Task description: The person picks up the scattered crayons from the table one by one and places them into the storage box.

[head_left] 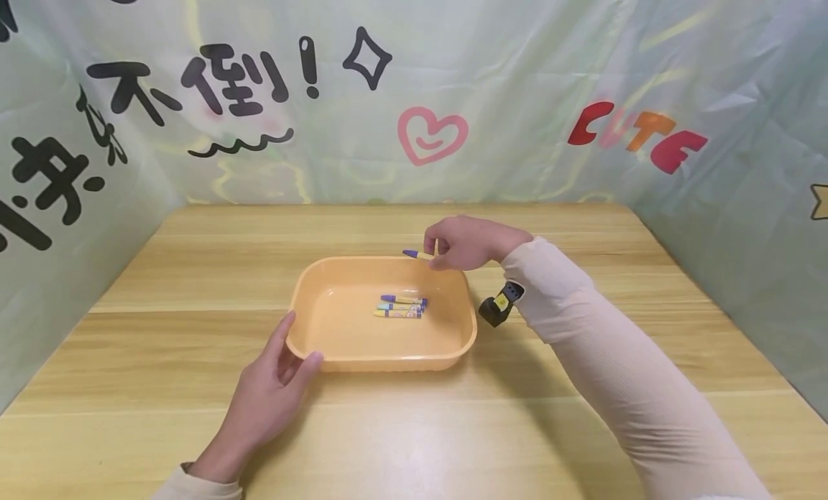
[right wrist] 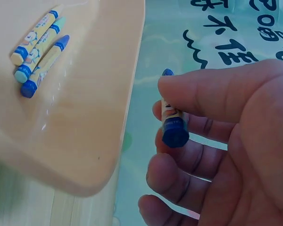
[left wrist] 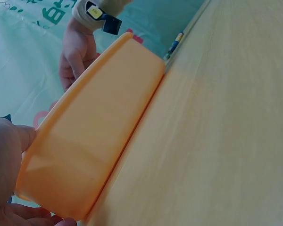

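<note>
An orange plastic basin (head_left: 382,363) stands on the table with three crayons (head_left: 399,307) side by side inside it. My left hand (head_left: 268,392) grips its front left corner, with the thumb at the rim (left wrist: 28,165) in the left wrist view. Over the back right rim, my right hand (head_left: 468,243) pinches a dark blue crayon (head_left: 419,255) between thumb and fingers. In the right wrist view that crayon (right wrist: 174,134) shows its blue end toward the camera, with the thumb covering part of its wrapper.
The wooden table (head_left: 162,327) meets a printed cloth (head_left: 517,69) at the back and sides. A black wrist device (head_left: 501,306) hangs by the right sleeve. Past the basin's far end in the left wrist view lies a small crayon-like item (left wrist: 175,43).
</note>
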